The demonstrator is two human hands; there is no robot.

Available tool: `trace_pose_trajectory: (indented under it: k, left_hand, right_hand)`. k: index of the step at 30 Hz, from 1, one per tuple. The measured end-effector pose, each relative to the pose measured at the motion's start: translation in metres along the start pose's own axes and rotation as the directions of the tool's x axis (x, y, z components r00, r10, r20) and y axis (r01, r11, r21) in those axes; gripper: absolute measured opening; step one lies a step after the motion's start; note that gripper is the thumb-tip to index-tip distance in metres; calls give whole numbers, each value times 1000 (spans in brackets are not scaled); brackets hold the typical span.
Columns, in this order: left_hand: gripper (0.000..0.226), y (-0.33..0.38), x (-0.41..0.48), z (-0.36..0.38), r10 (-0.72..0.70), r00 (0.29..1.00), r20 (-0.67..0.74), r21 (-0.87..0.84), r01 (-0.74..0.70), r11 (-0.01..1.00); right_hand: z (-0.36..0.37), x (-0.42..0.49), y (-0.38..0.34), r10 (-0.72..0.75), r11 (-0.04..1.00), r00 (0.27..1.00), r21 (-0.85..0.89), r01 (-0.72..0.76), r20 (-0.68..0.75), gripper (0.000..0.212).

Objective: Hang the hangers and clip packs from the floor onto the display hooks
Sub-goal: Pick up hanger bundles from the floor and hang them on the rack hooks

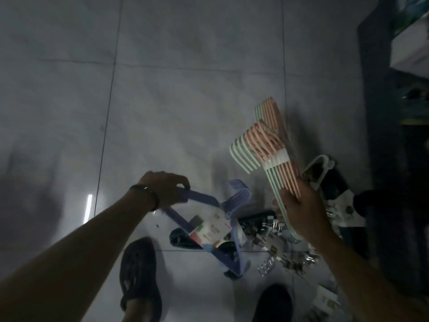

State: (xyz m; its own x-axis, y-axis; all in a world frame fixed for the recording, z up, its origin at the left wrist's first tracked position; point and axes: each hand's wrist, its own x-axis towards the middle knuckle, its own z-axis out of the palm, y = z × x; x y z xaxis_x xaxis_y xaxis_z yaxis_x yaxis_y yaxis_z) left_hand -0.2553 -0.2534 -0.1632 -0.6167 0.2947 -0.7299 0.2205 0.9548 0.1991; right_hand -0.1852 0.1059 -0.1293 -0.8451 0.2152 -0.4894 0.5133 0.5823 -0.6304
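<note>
Fingers of the right hand (299, 212) are closed around a banded pink-and-green hanger bundle (267, 149) at three o'clock; blue hangers (202, 201) on the tiled floor (185, 89) are pinched by the left hand (162, 189), with clip packs (274, 247) at five o'clock.

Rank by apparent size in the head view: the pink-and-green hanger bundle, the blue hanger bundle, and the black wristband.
1. Pink-and-green hanger bundle, gripped in the right hand; raised nearer the camera, so its lead is unsure.
2. Blue hanger bundle, gripped by the left hand, low by the floor.
3. Black wristband, clearly smallest.
</note>
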Motion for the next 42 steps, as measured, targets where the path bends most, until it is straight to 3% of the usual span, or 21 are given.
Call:
trace_pose_trajectory:
  k: [2,5,8,10,12,14,17,20,22,23,24,25,26,28,31,34,36,38,40,41,42]
  left_hand:
    - [28,4,28,18,-28,999,-36,124,32,992]
    - [38,9,60,53,-121,991,-52,67,124,990]
    - [35,21,70,91,-190,980,-61,-299,164,940]
    - [35,37,59,112,-238,969,-70,-602,149,785]
    - [51,56,37,124,-249,962,-115,-748,81,658]
    - [73,70,16,129,-237,949,-210,-782,-17,623]
    - [111,69,-8,115,-275,884,-379,-744,-114,658]
    - [129,56,-22,87,-316,836,-450,-742,-152,653]
    - [123,60,-32,69,-454,833,-316,-887,-89,453]
    - [109,66,-39,62,-523,837,-164,-970,-40,240]
    - [91,75,-48,57,-506,862,42,-999,22,-46]
    - [77,84,-55,58,-381,893,240,-945,125,-303]
    - [72,92,-63,59,-211,914,345,-864,221,-453]
    - [70,103,-74,71,-23,961,277,-785,212,-582]
    - [47,103,-78,74,-97,982,163,-650,33,-759]
    - [37,90,-77,77,-211,971,110,-740,-62,-670]
    - [39,79,-82,74,-311,950,31,-854,-137,-502]
    - [40,70,-90,62,-353,929,-111,-953,-200,-227]
    - [35,67,-98,52,-314,934,-172,-984,-180,2]
    - [29,67,-103,45,-280,944,-175,-984,-161,71]
    - [22,66,-107,47,-220,958,-185,-983,-177,53]
  right_hand:
    - [14,-3,7,-7,1000,1000,-25,7,12,32]
    - [39,-13,19,19,1000,999,18,-20,43,18]
    - [55,-28,21,34,998,996,43,-38,86,4]
    - [59,-38,19,67,994,993,83,-75,98,6]
    - [59,-46,11,115,983,984,128,-133,139,5]
    - [55,-57,-6,157,973,969,141,-185,192,19]
    - [25,-62,-37,130,984,972,-146,-102,197,42]
    - [-16,-47,-66,109,954,933,-298,-2,342,33]
    - [-28,-36,-79,110,977,883,-213,-11,457,24]
    - [-27,-33,-84,94,991,857,-134,-30,507,20]
    - [-23,-34,-88,84,996,833,-63,-59,547,19]
    - [-15,-36,-91,75,996,817,-12,-83,572,20]
    - [-4,-39,-91,77,992,808,35,-120,584,23]
    - [20,-49,-86,108,960,780,138,-243,617,26]
    - [54,-66,-68,126,933,750,179,-312,649,21]
    - [78,-67,-50,139,957,760,111,-268,634,23]
    - [77,-58,-47,251,851,794,264,-453,553,22]
    - [60,-44,-44,338,537,752,540,-648,566,60]
    - [41,-34,-53,187,209,742,712,-670,644,101]
    - [37,-31,-55,113,130,750,739,-661,651,108]
    - [36,-30,-60,92,102,747,740,-664,658,108]
